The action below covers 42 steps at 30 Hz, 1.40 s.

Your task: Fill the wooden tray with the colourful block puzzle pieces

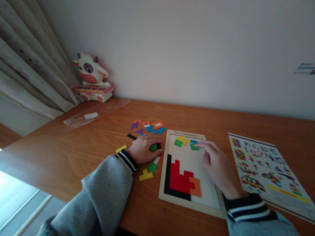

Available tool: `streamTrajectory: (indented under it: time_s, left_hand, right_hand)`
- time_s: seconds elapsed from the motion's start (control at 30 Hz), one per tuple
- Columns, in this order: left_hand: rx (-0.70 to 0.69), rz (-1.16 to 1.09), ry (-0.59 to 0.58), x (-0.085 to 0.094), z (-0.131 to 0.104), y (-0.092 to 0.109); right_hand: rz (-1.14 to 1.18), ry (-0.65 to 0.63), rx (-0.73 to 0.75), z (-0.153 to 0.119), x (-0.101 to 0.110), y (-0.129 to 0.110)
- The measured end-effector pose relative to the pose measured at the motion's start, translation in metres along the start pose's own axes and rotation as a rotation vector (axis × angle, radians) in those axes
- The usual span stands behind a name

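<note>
My left hand (pixel 144 149) rests over the loose puzzle pieces left of the board, its thumb and fingers apart around a green piece (pixel 153 147) and a black piece (pixel 158 146). Over the wooden puzzle board (pixel 193 209), my right hand (pixel 219 169) reaches with stretched fingers. Its fingertips are at a green piece (pixel 194 147) and a blue piece (pixel 193 141) near the top edge. Beside these lie a yellow piece (pixel 183 140) and another green piece (pixel 178 143). Black pieces (pixel 177 193), red pieces (pixel 180 182) and an orange piece (pixel 196 187) fit together at the board's lower left.
Orange, purple and blue pieces (pixel 152 129) lie loose beyond my left hand. A yellow piece (pixel 146 175) is nearer me. A printed pattern sheet (pixel 270 171) lies on the right. Clear plastic wrap (pixel 90 116) and a toy cow keyboard (pixel 94 79) are at the back left.
</note>
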State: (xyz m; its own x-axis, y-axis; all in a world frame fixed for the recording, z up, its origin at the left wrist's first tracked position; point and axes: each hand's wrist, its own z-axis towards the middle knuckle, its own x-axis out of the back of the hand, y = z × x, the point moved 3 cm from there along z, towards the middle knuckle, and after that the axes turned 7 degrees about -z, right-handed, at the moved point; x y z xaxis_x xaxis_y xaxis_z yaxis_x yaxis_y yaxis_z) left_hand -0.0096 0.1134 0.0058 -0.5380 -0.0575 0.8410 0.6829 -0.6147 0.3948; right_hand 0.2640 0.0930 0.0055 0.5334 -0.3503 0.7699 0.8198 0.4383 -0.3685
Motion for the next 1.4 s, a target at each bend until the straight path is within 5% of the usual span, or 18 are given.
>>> streamTrajectory:
  time_s: [0.67, 1.17, 1.4]
  left_hand:
    - [0.097, -0.005, 0.044, 0.003, 0.002, 0.001]
    - [-0.234, -0.157, 0.076, 0.0, 0.001, 0.013]
    - [-0.367, -0.28, -0.004, -0.002, -0.002, 0.029]
  right_hand:
    - [0.022, 0.073, 0.049, 0.001, -0.001, -0.001]
    - [0.067, 0.056, 0.041, 0.0, -0.002, -0.001]
    - [0.19, -0.113, 0.133, -0.003, -0.006, -0.016]
